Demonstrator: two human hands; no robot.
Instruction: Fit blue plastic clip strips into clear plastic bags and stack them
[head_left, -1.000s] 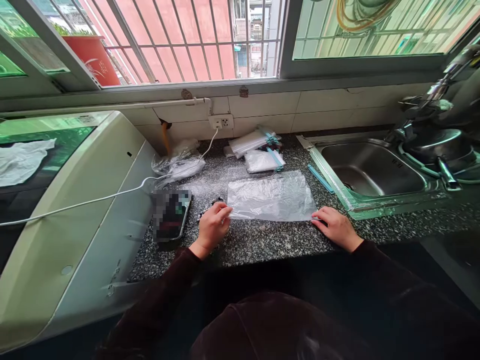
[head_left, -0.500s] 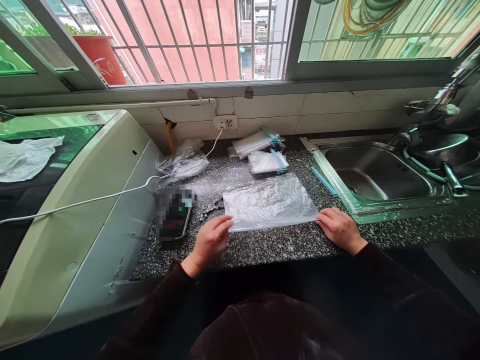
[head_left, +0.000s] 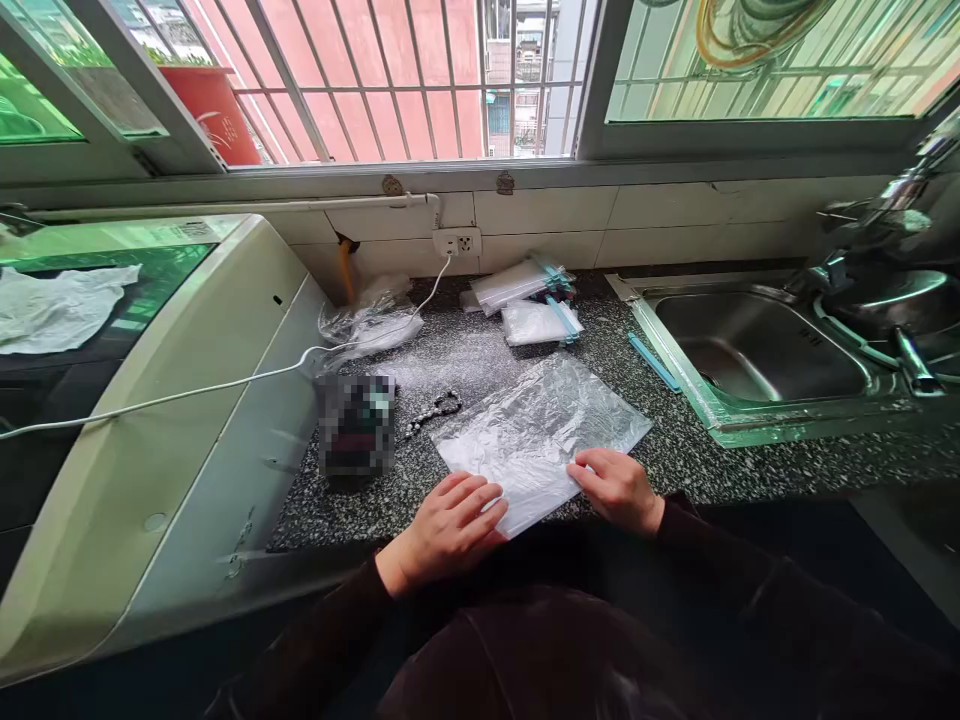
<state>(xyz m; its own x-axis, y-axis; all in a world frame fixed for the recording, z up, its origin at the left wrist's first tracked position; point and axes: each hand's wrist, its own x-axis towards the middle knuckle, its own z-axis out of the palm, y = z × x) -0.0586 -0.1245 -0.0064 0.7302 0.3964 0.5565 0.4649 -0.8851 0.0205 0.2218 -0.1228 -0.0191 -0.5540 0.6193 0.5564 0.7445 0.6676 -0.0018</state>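
A clear, crinkled plastic bag lies flat and slanted on the speckled counter, its near corner at the counter's front edge. My left hand is closed at that corner, fingers bent over the film and the thumb mostly hidden. Farther right, my right hand pinches the bag's near right edge between thumb and fingers. A small string of dark and pale beads rests just left of the bag. Beyond the bag is a folded plastic packet with a blue sealing strip at its right end.
A loose blue strip lies beside the steel sink. More packets and crumpled clear plastic sit near the wall. A blurred phone is at left. One white cable runs from the socket across the washing machine.
Both hands have come closer together and nearer my body. The plastic bag has been pulled toward me and turned from square-on to slanted, uncovering the beads. The view has shifted slightly left.
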